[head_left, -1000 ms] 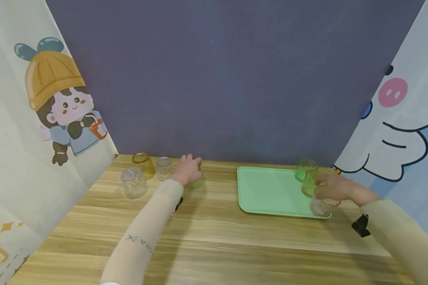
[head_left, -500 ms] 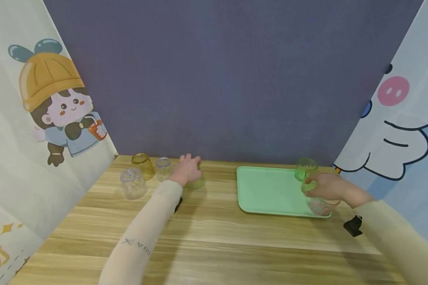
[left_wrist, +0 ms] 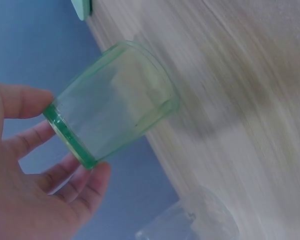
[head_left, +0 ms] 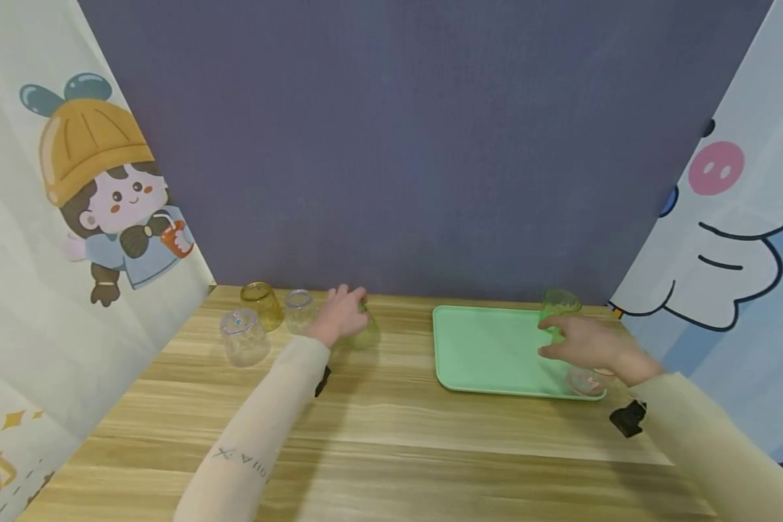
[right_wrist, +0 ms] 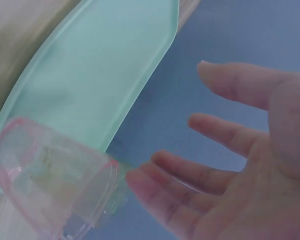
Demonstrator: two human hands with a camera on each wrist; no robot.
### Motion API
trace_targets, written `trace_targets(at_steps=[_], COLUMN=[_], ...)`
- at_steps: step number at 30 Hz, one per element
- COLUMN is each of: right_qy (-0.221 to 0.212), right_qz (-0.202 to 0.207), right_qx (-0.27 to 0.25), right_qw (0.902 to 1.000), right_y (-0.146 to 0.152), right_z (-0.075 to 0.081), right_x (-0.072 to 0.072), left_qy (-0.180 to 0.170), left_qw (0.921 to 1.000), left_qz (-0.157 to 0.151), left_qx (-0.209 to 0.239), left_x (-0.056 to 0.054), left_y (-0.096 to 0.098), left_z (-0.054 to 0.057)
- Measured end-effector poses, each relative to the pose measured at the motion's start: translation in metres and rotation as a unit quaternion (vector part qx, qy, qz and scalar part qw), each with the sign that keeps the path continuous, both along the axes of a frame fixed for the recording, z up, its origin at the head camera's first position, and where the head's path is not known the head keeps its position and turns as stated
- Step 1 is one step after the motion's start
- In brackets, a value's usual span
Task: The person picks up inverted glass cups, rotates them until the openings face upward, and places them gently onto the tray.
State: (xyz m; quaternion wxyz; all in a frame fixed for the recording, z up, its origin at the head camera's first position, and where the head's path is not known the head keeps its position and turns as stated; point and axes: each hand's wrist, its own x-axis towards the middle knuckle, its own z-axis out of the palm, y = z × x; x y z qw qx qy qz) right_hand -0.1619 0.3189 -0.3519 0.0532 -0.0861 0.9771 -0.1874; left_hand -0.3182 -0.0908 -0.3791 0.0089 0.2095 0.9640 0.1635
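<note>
My left hand [head_left: 341,313] pinches a green glass [left_wrist: 115,102] at its thick end between thumb and fingers. The glass is mouth down, its wide end close over the wooden table. In the head view the hand partly covers this glass [head_left: 366,333]. My right hand [right_wrist: 230,160] holds nothing; its fingers are spread over the right part of the mint-green tray [head_left: 489,348]. Nearest to it are a pink glass [right_wrist: 45,175] at the tray's front right corner and green glass [head_left: 560,299] at its back right. Part of the green glass is hidden behind the hand.
Left of my left hand stand a small clear glass [head_left: 298,310], an amber glass [head_left: 262,306] and a larger clear glass [head_left: 243,338]. A dark grey panel [head_left: 391,145] rises behind the table [head_left: 378,442]. Printed curtains flank both sides.
My right hand has let go near the pink glass and moved left and slightly back, its fingers spreading. The left hand barely moved; the green glass under it shifted slightly right.
</note>
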Motion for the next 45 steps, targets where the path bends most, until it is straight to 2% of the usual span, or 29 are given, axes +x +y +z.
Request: trace_targets(at_steps=[3, 11, 15, 20, 32, 40, 43, 45], right_qy=[0.012, 0.022, 0.03, 0.033, 0.035, 0.018, 0.019, 0.025], right_qz=[-0.005, -0.027, -0.036, -0.041, -0.056, -0.074, -0.071, -0.067], right_qx=[-0.015, -0.026, -0.063, -0.11, -0.19, -0.264, -0.294, -0.309], right_qw=[0.9998, 0.9991, 0.9969, 0.9926, 0.9795, 0.9616, 0.953, 0.9485], right_y=[-0.011, -0.04, -0.056, -0.065, -0.081, -0.087, -0.09, -0.092], right_z=[-0.004, -0.015, -0.023, -0.03, -0.044, -0.048, -0.05, -0.052], right_x=[0.008, 0.022, 0.029, 0.027, 0.02, 0.019, 0.02, 0.02], left_qy=[-0.009, -0.029, -0.03, -0.041, -0.09, -0.115, -0.122, -0.134], left_qw=[0.9998, 0.9942, 0.991, 0.9864, 0.9609, 0.9484, 0.9411, 0.9335], left_qz=[-0.005, -0.004, -0.007, -0.005, -0.009, -0.01, -0.013, -0.015], left_qx=[0.019, 0.103, 0.131, 0.159, 0.262, 0.295, 0.315, 0.333], left_x=[0.005, 0.019, 0.026, 0.028, 0.03, 0.038, 0.04, 0.04], left_y=[-0.006, -0.021, -0.029, -0.031, -0.034, -0.03, -0.03, -0.03], left_z=[-0.001, -0.004, -0.005, -0.005, -0.01, -0.009, -0.01, -0.01])
